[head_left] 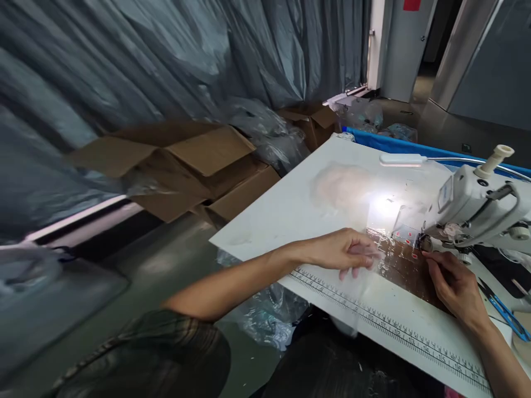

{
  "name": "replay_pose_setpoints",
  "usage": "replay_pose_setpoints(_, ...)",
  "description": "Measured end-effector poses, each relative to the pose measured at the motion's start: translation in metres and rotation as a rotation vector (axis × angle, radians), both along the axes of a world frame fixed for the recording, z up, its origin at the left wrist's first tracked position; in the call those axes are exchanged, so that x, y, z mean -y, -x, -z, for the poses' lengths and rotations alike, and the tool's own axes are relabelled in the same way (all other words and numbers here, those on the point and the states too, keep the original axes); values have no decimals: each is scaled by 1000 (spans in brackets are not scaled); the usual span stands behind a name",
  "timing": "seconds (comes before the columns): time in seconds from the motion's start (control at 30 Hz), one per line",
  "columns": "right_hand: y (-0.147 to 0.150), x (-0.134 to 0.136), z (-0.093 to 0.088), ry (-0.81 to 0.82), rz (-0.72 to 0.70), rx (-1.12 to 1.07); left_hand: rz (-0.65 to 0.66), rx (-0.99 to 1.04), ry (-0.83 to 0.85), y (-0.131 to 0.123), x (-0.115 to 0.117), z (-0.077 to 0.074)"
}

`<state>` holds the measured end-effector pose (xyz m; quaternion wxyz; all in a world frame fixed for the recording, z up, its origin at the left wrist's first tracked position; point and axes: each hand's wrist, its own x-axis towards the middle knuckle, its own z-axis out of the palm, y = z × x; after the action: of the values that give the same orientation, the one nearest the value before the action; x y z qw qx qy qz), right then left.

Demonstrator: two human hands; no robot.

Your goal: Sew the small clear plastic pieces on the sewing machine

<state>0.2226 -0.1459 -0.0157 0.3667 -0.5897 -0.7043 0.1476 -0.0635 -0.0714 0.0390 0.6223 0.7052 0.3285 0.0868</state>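
Observation:
My left hand [352,254] is over the white sewing table [282,221], its fingers curled and blurred at the tips. Clear plastic film [360,301] hangs from under those fingers past the ruler edge. Beside the needle area of a white sewing machine [460,204], my right hand [454,284] has thumb and forefinger pinched together; what is between them is too small to name. Between both hands lies a brown plate [404,268] under shiny clear plastic with small red marks. A bright lamp spot glares just behind it.
Blue-handled snips [508,315] lie right of my right hand. A printed ruler [385,326] runs along the front edge. Open cardboard boxes [194,166] and plastic bags [269,132] stand left of the table. A grey curtain [166,55] hangs behind them.

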Motion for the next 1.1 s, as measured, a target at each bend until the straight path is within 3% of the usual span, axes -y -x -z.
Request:
replay_pose_setpoints(0.07, 3, -1, 2, -61, -66, -11, 16, -51, -12, 26, -1, -9)
replay_pose_setpoints(0.13, 7, -1, 4, -114, -133, -21, -62, -127, -107, 56, -9, -16)
replay_pose_setpoints(0.27, 12, 0, 11, -108, -188, 7, -207, -324, -461, 105, -38, -25)
replay_pose_setpoints(0.37, 12, 1, 16, -84, -167, 16, -328, -443, -764, 113, -55, -24)
replay_pose_setpoints(0.43, 11, 0, 18, -95, -154, 10, -363, -429, -956, 102, -60, -17)
replay_pose_setpoints(0.5, 11, 0, 20, -105, -146, 7, -284, -356, -1062, 83, -60, -5)
replay_pose_setpoints(0.63, 11, -1, 19, -90, -150, 7, 17, -326, -1096, 38, -53, 23)
replay_pose_setpoints(0.73, 12, 0, 13, -72, -155, -6, 76, -360, -1128, 14, -47, 31)
replay_pose_setpoints(0.83, 14, 1, 6, -33, -160, -51, 22, -202, -1007, -2, -35, 18)
replay_pose_setpoints(0.93, 15, 1, 1, 38, -122, -124, 15, 61, -643, -20, -16, -5)
replay_pose_setpoints(1.0, 14, 1, -2, 109, -84, -176, 19, 116, -425, -33, -3, -18)
replay_pose_setpoints(1.1, 13, 1, -8, 214, -44, -229, 9, 39, -462, -52, 4, -24)
